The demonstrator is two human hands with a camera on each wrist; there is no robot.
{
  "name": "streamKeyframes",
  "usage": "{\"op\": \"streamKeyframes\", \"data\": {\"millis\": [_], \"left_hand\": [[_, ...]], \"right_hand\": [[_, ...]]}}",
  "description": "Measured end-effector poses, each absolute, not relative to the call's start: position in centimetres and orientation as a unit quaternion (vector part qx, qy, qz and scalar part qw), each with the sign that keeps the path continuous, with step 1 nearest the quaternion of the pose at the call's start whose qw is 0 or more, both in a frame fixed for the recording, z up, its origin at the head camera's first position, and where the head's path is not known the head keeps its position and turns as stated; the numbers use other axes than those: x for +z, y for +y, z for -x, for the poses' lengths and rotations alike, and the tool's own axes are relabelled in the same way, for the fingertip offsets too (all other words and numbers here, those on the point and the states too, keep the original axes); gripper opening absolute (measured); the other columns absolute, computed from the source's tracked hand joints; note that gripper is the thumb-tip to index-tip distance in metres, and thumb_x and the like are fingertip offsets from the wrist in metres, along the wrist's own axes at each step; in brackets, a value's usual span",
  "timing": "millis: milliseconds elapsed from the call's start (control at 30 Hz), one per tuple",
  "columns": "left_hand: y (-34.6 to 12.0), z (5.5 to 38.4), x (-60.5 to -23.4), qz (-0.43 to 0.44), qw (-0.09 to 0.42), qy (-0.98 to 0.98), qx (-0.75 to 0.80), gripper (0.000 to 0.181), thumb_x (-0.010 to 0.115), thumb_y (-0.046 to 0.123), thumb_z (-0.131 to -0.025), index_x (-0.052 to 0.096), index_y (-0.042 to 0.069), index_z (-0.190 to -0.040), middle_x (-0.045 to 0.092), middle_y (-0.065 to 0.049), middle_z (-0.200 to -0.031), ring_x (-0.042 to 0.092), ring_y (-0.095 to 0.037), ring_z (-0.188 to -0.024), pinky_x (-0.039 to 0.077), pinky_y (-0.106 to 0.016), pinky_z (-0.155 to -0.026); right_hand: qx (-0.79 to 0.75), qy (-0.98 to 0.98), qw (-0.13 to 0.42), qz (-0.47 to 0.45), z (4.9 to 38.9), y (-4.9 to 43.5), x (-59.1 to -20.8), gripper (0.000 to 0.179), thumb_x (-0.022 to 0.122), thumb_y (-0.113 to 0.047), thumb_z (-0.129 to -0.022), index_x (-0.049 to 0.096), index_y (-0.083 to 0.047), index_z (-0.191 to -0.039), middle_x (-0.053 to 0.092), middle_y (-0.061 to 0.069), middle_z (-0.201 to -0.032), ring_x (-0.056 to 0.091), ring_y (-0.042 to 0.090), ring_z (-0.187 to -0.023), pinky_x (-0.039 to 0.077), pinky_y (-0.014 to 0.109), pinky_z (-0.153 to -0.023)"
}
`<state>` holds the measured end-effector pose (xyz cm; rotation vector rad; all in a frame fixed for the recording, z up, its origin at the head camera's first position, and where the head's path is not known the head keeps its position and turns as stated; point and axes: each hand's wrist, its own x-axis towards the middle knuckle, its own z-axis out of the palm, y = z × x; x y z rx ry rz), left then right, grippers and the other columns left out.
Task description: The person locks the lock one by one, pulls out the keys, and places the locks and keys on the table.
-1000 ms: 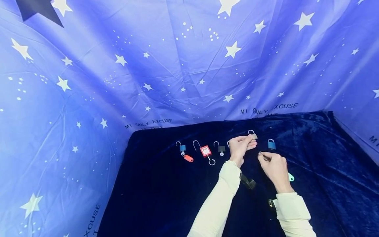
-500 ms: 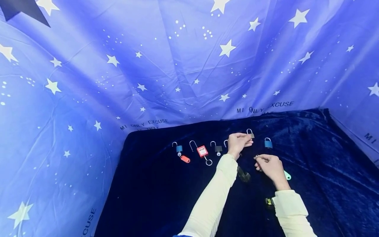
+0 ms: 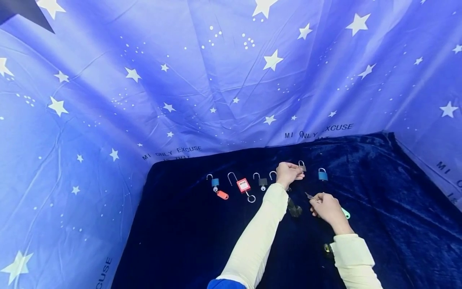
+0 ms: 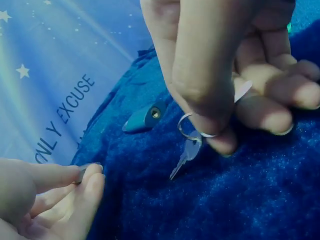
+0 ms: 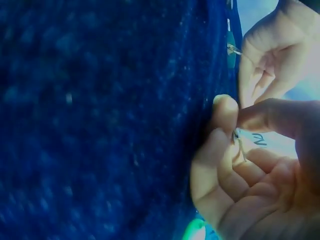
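Observation:
My left hand [image 3: 288,173] pinches a small grey padlock [image 3: 302,166] by its body, shackle upward. In the left wrist view only an edge of that padlock [image 4: 86,172] shows between thumb and fingers. To its right, nearer the body, my right hand [image 3: 329,208] pinches a key ring [image 4: 184,125] with a silver key [image 4: 187,152] hanging from it. The key's blade points away from the fingers and is apart from the padlock. A blue padlock [image 3: 323,175] lies beyond the right hand, its keyhole visible in the left wrist view.
Left of the hands lie a blue padlock [image 3: 215,182] with a red tag [image 3: 222,195], a red padlock [image 3: 243,185] and a black padlock [image 3: 262,182], shackles open. Another shackle [image 3: 272,175] is partly behind the left hand. A green tag [image 3: 346,213] lies beside the right wrist.
My right hand has drawn slightly nearer the body, and the key now sticks out from its fingertips. The left hand keeps hold of the grey padlock. The head view has shifted a little.

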<state>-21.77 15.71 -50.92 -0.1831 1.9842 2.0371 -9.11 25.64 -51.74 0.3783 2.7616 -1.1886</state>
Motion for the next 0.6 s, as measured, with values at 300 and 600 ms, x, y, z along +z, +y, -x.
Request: {"op": "streamKeyframes", "data": {"millis": [300, 600], "left_hand": [[16.1, 22.5, -50.9, 0.098, 0.159, 0.730, 0.658, 0.004, 0.069, -0.011, -0.085, 0.072, -0.008, -0.083, 0.072, -0.024, -0.075, 0.073, -0.038, -0.078, 0.060, -0.029, -0.060], [16.1, 22.8, -50.9, 0.083, 0.173, 0.771, 0.607, 0.005, 0.070, -0.006, -0.086, 0.072, -0.006, -0.081, 0.072, -0.018, -0.067, 0.074, -0.035, -0.072, 0.058, -0.026, -0.052]], "right_hand": [[-0.312, 0.946, 0.029, -0.086, 9.4, 25.8, -51.3, 0.022, 0.057, -0.013, -0.087, 0.055, -0.011, -0.065, 0.065, -0.003, -0.059, 0.062, 0.010, -0.052, 0.048, 0.041, -0.060], [-0.259, 0.961, 0.071, -0.071, 9.3, 25.8, -50.2, 0.032, 0.058, -0.018, -0.094, 0.047, -0.013, -0.064, 0.055, -0.002, -0.057, 0.055, 0.015, -0.055, 0.042, 0.035, -0.055]]}}
